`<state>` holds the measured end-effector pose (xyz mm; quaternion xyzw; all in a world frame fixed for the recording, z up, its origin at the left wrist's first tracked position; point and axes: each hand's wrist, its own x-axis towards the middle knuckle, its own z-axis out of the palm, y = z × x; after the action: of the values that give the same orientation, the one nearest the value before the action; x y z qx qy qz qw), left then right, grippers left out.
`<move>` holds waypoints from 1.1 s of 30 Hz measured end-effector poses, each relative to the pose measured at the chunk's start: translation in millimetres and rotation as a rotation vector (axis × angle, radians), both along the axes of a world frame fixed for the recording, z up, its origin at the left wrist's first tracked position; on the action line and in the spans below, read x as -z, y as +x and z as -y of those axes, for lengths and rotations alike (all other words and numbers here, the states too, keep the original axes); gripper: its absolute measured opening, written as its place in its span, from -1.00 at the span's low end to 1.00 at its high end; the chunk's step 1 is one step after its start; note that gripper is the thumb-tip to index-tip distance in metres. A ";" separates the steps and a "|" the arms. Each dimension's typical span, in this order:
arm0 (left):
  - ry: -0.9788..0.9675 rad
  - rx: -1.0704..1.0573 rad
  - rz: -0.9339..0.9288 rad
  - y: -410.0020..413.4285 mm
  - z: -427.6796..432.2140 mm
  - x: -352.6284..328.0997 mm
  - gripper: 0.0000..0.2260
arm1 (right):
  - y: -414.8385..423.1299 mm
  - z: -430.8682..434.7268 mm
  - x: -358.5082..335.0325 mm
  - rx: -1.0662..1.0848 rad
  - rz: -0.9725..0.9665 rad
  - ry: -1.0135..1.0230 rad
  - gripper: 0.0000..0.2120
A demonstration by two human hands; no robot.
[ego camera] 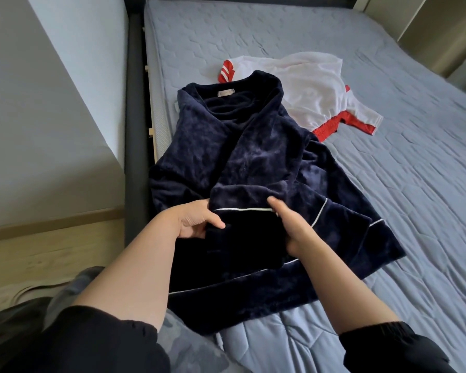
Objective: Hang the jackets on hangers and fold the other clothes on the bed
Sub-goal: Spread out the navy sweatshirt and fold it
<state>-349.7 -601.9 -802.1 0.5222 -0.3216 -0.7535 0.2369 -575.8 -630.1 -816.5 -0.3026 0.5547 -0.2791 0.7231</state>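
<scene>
Your left hand (193,223) and right hand (288,224) are pinching the plush navy top's (253,146) white-piped cuff (242,203) with curled fingers on the quilted bed (388,170).

navy velvet top (253,157) | spread flat, bed's near-left || white-red shirt (307,87) | crumpled behind, touching

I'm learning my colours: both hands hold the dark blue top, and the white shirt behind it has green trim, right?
Nearly. In the head view the white shirt has red trim, not green. The left hand and right hand do both hold the dark blue top.
</scene>
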 end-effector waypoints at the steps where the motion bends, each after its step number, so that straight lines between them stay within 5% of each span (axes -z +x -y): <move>1: -0.003 0.016 0.016 0.5 -1.6 0.6 -0.54 | -0.3 -5.4 1.4 -0.086 -0.046 -0.026 -0.75; 6: 0.011 0.005 0.069 -4.0 -5.6 5.3 -0.70 | -12.6 -20.1 2.2 -0.359 -0.153 -0.064 -0.85; 12: -0.047 -0.214 0.343 -9.9 -0.2 19.0 -0.74 | -19.4 18.5 -0.3 -0.015 -0.044 -0.113 -0.81; 18: -0.496 -0.260 1.192 -18.3 22.8 5.6 -0.70 | -30.1 81.2 7.2 0.180 -0.160 -0.148 -0.83; 22: -0.714 -0.031 1.277 -37.0 58.5 4.0 -0.55 | -29.9 128.6 5.1 0.291 -0.102 -0.172 -0.84; 27: -0.565 0.309 1.263 -58.6 92.4 16.3 -0.47 | -34.8 172.3 12.6 0.318 -0.035 -0.082 -0.83; 33: -0.642 0.312 1.315 -53.7 106.9 34.6 -0.46 | -36.2 215.0 6.8 0.205 0.047 -0.021 -0.66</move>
<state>-403.4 -708.8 -836.7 0.7184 -0.6714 -0.1801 0.0268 -612.0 -845.0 -823.3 -0.2451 0.5628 -0.3642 0.7004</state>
